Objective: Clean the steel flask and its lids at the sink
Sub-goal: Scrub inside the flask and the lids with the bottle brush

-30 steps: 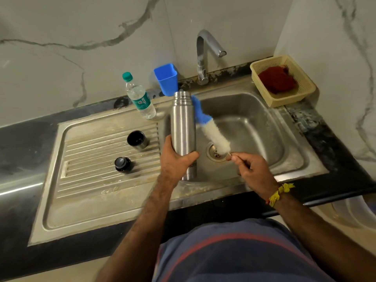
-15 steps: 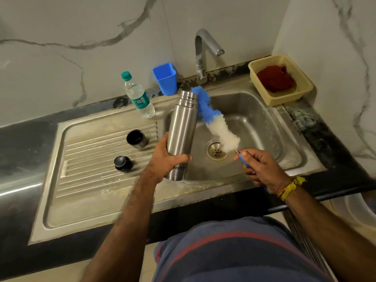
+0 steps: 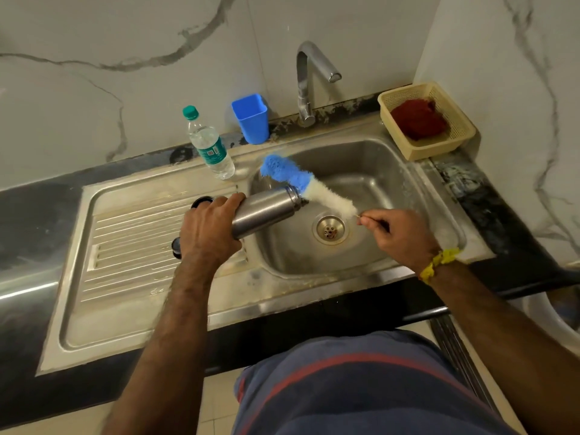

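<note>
Lids [image 3: 201, 202] sit mid-left on the drainboard, mostly hidden behind the left hand [image 3: 209, 229], which grips the steel flask [image 3: 265, 211] tilted over the basin, mouth toward centre. A water bottle [image 3: 209, 146] and blue cup [image 3: 251, 118], contents unseen, stand above. Right of centre, the right hand [image 3: 398, 235] pinches a brush [image 3: 309, 189] by its handle. In the upper right, a basket [image 3: 461, 136] holds a red cloth [image 3: 419, 119].
</note>
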`<act>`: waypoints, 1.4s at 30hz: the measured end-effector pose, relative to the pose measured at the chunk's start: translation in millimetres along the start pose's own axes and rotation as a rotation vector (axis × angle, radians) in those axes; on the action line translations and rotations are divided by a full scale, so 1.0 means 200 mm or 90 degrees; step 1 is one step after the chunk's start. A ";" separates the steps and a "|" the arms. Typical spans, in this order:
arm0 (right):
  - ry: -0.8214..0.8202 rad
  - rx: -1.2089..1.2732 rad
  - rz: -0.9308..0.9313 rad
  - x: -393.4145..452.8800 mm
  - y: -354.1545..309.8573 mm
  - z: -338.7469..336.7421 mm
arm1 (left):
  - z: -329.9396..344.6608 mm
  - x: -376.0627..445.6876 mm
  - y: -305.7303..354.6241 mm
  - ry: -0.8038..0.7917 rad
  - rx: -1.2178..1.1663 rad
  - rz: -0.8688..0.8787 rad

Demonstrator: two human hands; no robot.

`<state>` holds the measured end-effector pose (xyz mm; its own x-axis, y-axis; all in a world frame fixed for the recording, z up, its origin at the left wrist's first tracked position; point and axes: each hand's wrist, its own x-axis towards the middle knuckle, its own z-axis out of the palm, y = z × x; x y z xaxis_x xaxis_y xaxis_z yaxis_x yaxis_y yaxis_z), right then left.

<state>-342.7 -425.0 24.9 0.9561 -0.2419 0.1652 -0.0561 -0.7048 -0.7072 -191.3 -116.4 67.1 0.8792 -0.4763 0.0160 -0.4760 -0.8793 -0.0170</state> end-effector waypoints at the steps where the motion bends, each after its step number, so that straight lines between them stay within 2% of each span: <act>1: 0.012 -0.044 -0.018 0.01 -0.02 0.00 | 0.00 0.00 0.00 0.009 -0.009 -0.026; 4: 0.031 -0.115 -0.064 -0.03 -0.03 0.00 | 0.00 0.00 0.00 0.025 -0.054 -0.111; 7: 0.037 -0.160 -0.053 -0.03 -0.04 0.05 | 0.00 0.00 0.06 0.013 -0.071 -0.128; 9: 0.048 -0.164 -0.053 0.01 -0.07 0.09 | 0.00 0.00 0.11 0.012 -0.140 -0.167; 13: 0.068 -0.111 -0.064 -0.04 -0.05 0.07 | 0.00 0.00 0.13 0.008 -0.297 -0.282; 17: 0.119 -0.054 -0.043 -0.05 -0.08 0.09 | 0.04 0.00 0.21 -0.002 -0.418 -0.320; 21: 0.142 -0.011 -0.029 -0.05 -0.13 0.11 | 0.07 0.01 0.26 0.037 -0.592 -0.375; 24: 0.149 0.001 -0.009 -0.05 -0.13 0.10 | 0.07 0.01 0.28 0.063 -0.643 -0.382; 29: 0.140 0.088 0.000 -0.06 -0.17 0.13 | 0.07 -0.02 0.33 0.051 -0.764 -0.347; 33: 0.113 0.160 0.041 -0.07 -0.18 0.12 | 0.09 -0.04 0.31 0.078 -0.799 -0.327; 36: 0.098 0.198 0.029 -0.12 -0.22 0.15 | 0.09 -0.06 0.30 0.102 -0.829 -0.335; 42: 0.078 0.230 0.026 -0.06 -0.25 0.14 | 0.14 -0.13 0.28 0.105 -0.765 -0.297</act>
<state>-343.6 -369.4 39.0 0.9124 -0.3584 0.1977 0.0329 -0.4173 -0.9082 -239.5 -152.8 38.2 0.9941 -0.0453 -0.0988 0.0746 -0.3763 0.9235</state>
